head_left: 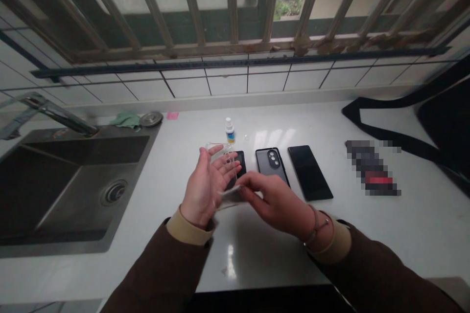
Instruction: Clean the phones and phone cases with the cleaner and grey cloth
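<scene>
A: The clear phone case [230, 155] is above the counter, laid against the fingers of your left hand [200, 186], which is palm up with the fingers spread.

B: And your right hand [273, 200] is narrowed to a pinch at the edge of a thin see-through piece [232, 196] beside your left palm. It's blurred, so I can't tell whether that is part of the case or a separate sheet.

A: Just beyond your left fingers, a dark flat device [240, 157] lies partly hidden. Farther back stands a white bottle [229, 130] with a blue and yellow label, and a small clear disc [246, 138] lies near it.

B: Past your right knuckles you have a black-rimmed phone case [270, 160] with camera openings, then a black smartphone [310, 172] flat on the white countertop [414, 225]. Farther right is a pixelated item [372, 168], near a black strap [389, 136].

A: To your left is the steel sink [143, 156], with a chrome faucet [58, 115] at its back, and a green cloth [127, 120] beside a metal drain strainer [151, 118].
</scene>
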Available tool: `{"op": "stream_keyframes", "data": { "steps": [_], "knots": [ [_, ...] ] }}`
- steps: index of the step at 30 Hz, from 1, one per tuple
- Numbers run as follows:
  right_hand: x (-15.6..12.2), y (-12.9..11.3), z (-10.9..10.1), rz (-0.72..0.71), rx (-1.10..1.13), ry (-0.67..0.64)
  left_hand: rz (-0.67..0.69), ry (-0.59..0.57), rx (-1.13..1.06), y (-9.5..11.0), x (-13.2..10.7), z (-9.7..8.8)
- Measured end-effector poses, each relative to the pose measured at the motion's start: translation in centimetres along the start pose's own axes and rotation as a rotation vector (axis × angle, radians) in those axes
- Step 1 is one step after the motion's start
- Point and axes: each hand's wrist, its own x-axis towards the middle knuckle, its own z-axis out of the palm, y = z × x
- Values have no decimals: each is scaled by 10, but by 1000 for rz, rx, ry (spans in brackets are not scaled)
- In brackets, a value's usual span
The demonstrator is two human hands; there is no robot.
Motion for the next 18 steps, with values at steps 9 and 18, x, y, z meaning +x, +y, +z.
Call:
{"op": "stream_keyframes", "data": {
  "steps": [9,18],
  "knots": [
    [-2,9,-12,-216,-409,557,-125,-302,0,-10,-15,7],
    [2,15,3,-267,-548,98,83,-200,74,-19,-11,6]
  ]
}}
